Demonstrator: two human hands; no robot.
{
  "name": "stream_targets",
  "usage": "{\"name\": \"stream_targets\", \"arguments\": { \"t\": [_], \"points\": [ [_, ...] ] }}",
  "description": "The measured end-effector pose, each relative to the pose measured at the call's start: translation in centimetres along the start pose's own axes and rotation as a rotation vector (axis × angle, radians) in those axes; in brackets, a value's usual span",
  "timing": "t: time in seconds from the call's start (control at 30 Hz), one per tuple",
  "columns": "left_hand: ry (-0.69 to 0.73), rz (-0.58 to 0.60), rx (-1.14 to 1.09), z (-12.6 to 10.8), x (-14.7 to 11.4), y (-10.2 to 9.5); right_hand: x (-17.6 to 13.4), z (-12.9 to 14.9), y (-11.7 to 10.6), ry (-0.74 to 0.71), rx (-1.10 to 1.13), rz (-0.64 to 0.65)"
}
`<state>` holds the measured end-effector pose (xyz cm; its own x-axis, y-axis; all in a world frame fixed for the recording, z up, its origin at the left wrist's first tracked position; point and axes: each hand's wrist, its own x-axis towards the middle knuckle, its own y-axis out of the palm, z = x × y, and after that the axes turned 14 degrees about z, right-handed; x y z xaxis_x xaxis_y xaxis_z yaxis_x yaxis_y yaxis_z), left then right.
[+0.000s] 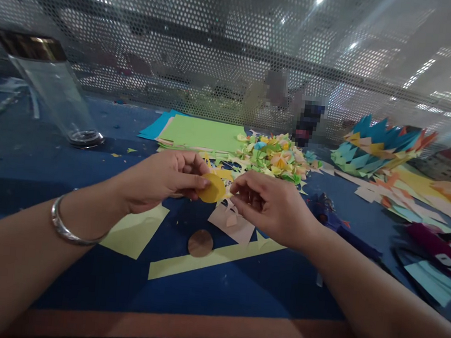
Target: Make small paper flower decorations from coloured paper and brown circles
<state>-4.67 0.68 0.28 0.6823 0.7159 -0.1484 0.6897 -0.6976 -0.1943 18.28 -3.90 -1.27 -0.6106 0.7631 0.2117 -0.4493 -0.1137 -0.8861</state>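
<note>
Between the thumb and fingers of my left hand (173, 177) is a yellow paper circle (212, 188), held above the table. My right hand (272, 202) is just right of the circle with its fingers curled into a pinch; what they hold, if anything, is too small to make out. Below on the table lie a brown disc (200, 243), a pale yellow-green paper strip (217, 260) and a pinkish cut paper piece (234, 221). A pale green sheet (137, 232) lies partly under my left wrist.
Green paper sheets (205, 132) and a heap of folded paper pieces (279, 157) lie at the back. A glass bottle (58, 94) stands left. Right are zigzag paper crowns (373, 148), a dark blue tool (346, 235) and a purple object (435, 248). A perforated screen (172, 54) runs behind.
</note>
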Motion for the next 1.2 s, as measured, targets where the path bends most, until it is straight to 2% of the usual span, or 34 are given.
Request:
{"name": "stream_targets", "arguments": {
  "t": [0.1, 0.23, 0.4, 0.67, 0.93, 1.2],
  "points": [
    [-0.008, -0.005, -0.115, 0.1, 0.3, 0.6, 0.0, -0.2, 0.3, -0.064, -0.058, 0.002],
    [-0.015, -0.043, -0.145, 0.1, 0.4, 1.1, 0.0, -0.3, 0.5, -0.082, -0.097, -0.035],
    [0.068, -0.016, -0.151, 0.6, 0.6, 1.7, 0.0, -0.1, 0.4, -0.143, -0.084, -0.077],
    [0.122, 0.049, -0.140, 0.7, 0.3, 2.5, 0.4, -0.2, 0.4, 0.000, 0.043, -0.110],
    [0.203, -0.014, 0.122, 1.4, 0.5, 2.5, 0.4, 0.1, 0.4, 0.062, 0.095, -0.104],
    [0.242, -0.055, 0.164, 1.3, 0.4, 2.7, 0.5, 0.1, 0.4, 0.083, 0.080, -0.116]
  ]
}}
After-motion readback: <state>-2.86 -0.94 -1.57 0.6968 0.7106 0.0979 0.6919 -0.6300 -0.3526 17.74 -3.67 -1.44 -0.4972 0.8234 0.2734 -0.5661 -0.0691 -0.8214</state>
